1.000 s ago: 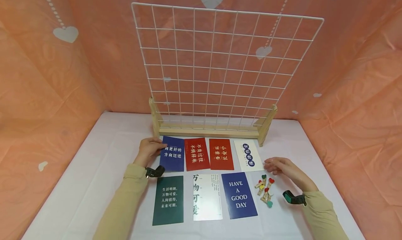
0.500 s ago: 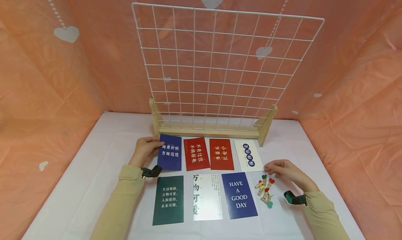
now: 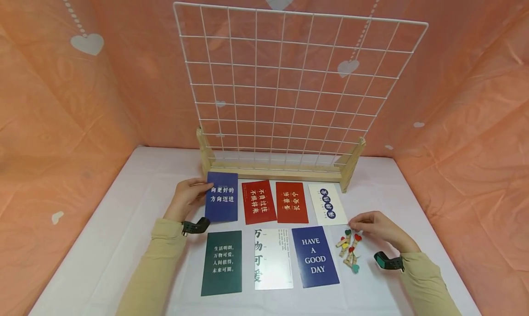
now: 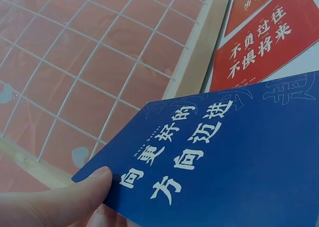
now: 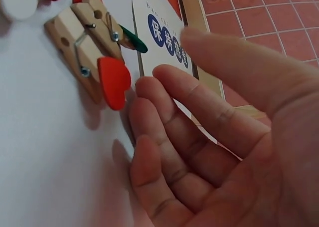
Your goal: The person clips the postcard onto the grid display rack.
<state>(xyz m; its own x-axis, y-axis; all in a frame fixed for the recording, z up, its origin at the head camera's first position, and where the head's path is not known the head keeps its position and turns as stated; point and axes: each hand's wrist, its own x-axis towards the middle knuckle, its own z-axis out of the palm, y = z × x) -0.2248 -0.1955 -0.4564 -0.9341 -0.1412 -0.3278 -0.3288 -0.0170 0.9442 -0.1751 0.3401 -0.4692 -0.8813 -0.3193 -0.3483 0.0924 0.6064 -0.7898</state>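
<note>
My left hand (image 3: 188, 197) pinches the left edge of a blue card (image 3: 222, 208) with white lettering, thumb (image 4: 94, 187) on its face. The card tilts up close in front of the wooden base of the white wire grid (image 3: 285, 95). My right hand (image 3: 378, 228) holds nothing, its fingers loosely bent beside the white card (image 3: 316, 203) and the small wooden clothespins (image 3: 350, 251). In the right wrist view, a clothespin with a red heart (image 5: 114, 82) lies just past the fingertips.
Two red cards (image 3: 258, 202) lie right of the blue one. Nearer stand a row of a green card (image 3: 223, 279), a white card with large characters (image 3: 272, 265) and a blue HAVE A GOOD DAY card (image 3: 312, 251). Wooden feet (image 3: 353, 164) support the grid.
My left hand has lifted the blue card's top and drawn it left and toward the grid, away from the red card. The right hand has barely shifted, its fingers drawing together slightly.
</note>
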